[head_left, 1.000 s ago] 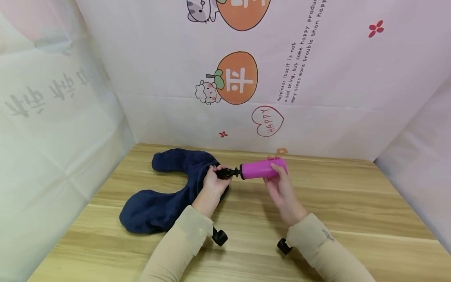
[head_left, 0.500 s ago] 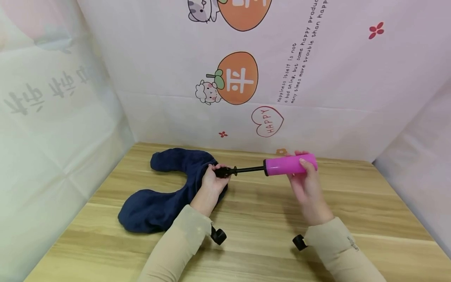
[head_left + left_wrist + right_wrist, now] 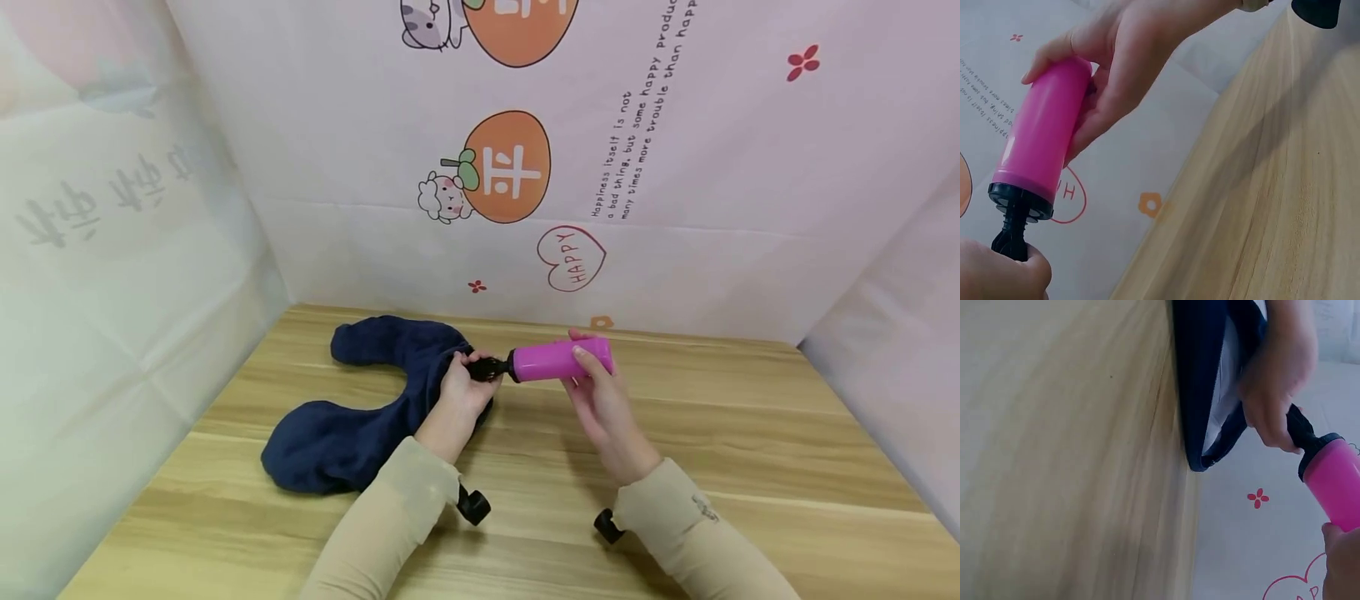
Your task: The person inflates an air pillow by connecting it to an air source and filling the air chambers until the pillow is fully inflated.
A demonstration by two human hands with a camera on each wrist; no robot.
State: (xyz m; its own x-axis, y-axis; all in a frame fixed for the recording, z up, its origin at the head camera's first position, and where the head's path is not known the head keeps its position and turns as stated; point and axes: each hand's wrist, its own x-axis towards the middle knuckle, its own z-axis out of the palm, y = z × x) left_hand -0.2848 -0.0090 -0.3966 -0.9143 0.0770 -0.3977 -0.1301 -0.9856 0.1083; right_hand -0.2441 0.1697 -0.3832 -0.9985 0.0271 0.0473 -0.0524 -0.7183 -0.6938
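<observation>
A pink hand pump (image 3: pixel 551 359) with black end parts lies level above the table, its barrel pushed close up to the black handle end. My right hand (image 3: pixel 606 408) grips the barrel near its far right end. With my left hand (image 3: pixel 461 396) I hold the black end at the edge of a navy U-shaped neck pillow (image 3: pixel 330 446). In the right wrist view the pillow's cover (image 3: pixel 1200 381) gapes along an unzipped side, showing a pale lining (image 3: pixel 1225 381). Where the pump meets the pillow is hidden behind my left fingers.
The wood-grain table (image 3: pixel 712 467) extends to the right and front of my hands. Printed white cloth (image 3: pixel 360 167) hangs behind and along both sides. Black wrist cameras (image 3: pixel 473 506) stick out beneath my sleeves.
My right hand drew the pink barrel out to the right, baring a black rod, then pushed it back left. My left hand and the pillow have barely shifted.
</observation>
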